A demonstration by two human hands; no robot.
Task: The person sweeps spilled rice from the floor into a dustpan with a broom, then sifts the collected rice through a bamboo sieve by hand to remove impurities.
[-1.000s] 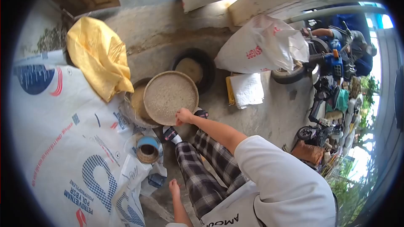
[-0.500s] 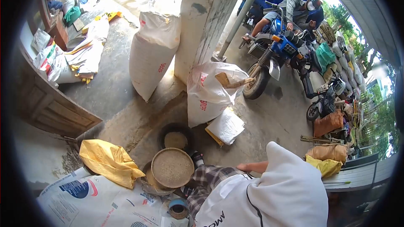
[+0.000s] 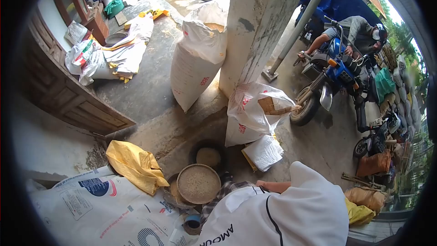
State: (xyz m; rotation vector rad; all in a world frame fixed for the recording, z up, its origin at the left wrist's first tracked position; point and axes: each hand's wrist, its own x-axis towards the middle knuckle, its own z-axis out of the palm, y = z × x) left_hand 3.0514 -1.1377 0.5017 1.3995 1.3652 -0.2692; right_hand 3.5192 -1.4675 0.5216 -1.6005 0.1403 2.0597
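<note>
My right forearm (image 3: 276,186) comes out of my white sleeve (image 3: 302,189) and lies near my lap; its fingers are hidden. My left hand does not show. Close in front of my legs sits a round shallow basket (image 3: 199,183) filled with pale grain. It overlaps another round container (image 3: 175,189) at its left. Behind it stands a black basin (image 3: 218,148) with grainy stuff inside. A blue-rimmed round object (image 3: 192,222) lies beside my leg. No hand is seen touching any of these.
A filled white sack (image 3: 198,64) leans by the pillar (image 3: 248,27); an open sack (image 3: 243,114) holds a brown wooden-looking piece. Folded white sacks (image 3: 264,152), a yellow sack (image 3: 136,166) and printed sheeting (image 3: 91,209) lie around. A person (image 3: 362,29) sits on a blue motorbike (image 3: 337,59).
My view has turned, so the scene sits further right and slightly lower. The person on the motorbike has leaned and lowered the head. My forearm stays by my lap.
</note>
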